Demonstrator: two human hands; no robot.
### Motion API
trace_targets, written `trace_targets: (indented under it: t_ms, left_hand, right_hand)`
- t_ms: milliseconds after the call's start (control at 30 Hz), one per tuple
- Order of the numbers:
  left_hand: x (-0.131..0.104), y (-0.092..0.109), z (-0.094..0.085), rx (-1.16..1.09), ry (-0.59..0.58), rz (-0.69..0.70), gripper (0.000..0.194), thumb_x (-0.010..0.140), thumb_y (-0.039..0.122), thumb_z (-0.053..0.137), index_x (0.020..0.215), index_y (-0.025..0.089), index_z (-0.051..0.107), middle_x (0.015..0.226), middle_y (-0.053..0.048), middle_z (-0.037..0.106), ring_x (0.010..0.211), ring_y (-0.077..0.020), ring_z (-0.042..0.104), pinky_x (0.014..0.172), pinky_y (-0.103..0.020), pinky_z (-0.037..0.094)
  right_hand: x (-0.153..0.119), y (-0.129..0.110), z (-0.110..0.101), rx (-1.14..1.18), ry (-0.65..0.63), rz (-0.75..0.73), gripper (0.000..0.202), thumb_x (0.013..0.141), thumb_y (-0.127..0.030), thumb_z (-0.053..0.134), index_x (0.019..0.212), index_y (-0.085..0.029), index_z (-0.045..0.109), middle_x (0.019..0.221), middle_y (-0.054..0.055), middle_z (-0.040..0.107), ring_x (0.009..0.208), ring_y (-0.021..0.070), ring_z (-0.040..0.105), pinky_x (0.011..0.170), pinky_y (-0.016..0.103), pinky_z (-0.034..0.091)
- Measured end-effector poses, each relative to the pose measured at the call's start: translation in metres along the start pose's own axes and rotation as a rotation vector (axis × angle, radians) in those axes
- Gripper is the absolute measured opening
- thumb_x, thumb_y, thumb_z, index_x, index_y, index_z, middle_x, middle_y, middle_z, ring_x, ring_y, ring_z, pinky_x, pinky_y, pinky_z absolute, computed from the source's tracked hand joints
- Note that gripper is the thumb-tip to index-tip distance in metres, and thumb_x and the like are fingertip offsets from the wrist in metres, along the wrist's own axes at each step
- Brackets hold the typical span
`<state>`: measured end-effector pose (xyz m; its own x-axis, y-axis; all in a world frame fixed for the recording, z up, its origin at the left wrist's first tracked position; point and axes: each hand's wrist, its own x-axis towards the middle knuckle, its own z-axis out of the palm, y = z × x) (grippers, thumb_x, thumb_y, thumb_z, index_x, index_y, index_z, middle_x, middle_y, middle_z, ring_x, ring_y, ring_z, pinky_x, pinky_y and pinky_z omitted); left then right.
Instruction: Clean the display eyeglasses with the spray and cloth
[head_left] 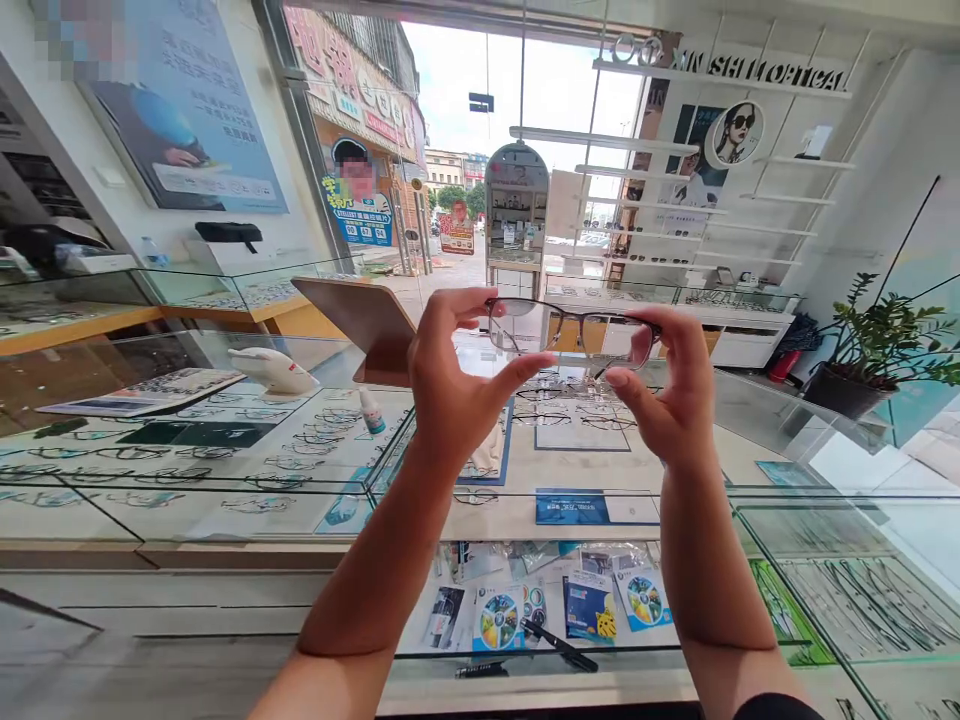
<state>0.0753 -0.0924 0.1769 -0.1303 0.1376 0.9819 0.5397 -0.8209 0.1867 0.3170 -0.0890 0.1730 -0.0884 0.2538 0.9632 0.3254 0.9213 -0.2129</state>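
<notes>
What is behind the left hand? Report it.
Behind the left hand, holding the glasses, a brown panel shows; part of its right side is covered and cannot be seen.

I hold up dark-rimmed eyeglasses [573,316], my left hand [454,375] at one end, my right hand [681,390] at the other. Below the eyeglasses, a glass counter [600,468] displays more frames [541,418] and leaflets [589,607]; to their right stands a potted plant [874,350].

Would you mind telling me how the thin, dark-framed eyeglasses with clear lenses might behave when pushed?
The eyeglasses would probably feel light, given the slender frame. That frame may flex if the left hand and right hand press unevenly. The lenses look smooth, so might be slippery to touch.
</notes>
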Motion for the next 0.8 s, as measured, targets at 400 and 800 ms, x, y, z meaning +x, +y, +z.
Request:
trace_targets:
  t_ms: [400,800]
  left_hand:
    - [0.000,-0.008,-0.014,-0.089,-0.146,-0.102,0.054,0.085,0.057,0.096,0.126,0.030,0.072,0.114,-0.003,0.080,0.108,-0.0218,0.081,0.090,-0.037,0.064]
    - [-0.001,-0.012,-0.012,-0.059,-0.128,-0.051,0.053,0.090,0.062,0.090,0.129,0.032,0.070,0.117,-0.003,0.080,0.109,-0.0228,0.080,0.086,-0.038,0.068]
  right_hand:
    - [-0.007,0.004,0.001,0.033,0.011,0.167,0.048,0.099,-0.052,0.082,0.136,-0.032,0.060,0.115,0.005,0.073,0.110,0.0257,0.074,0.103,0.050,0.059]
    - [-0.014,0.001,0.005,-0.003,-0.038,0.234,0.045,0.101,-0.047,0.080,0.138,-0.032,0.059,0.132,0.009,0.076,0.122,0.0278,0.075,0.102,0.050,0.064]
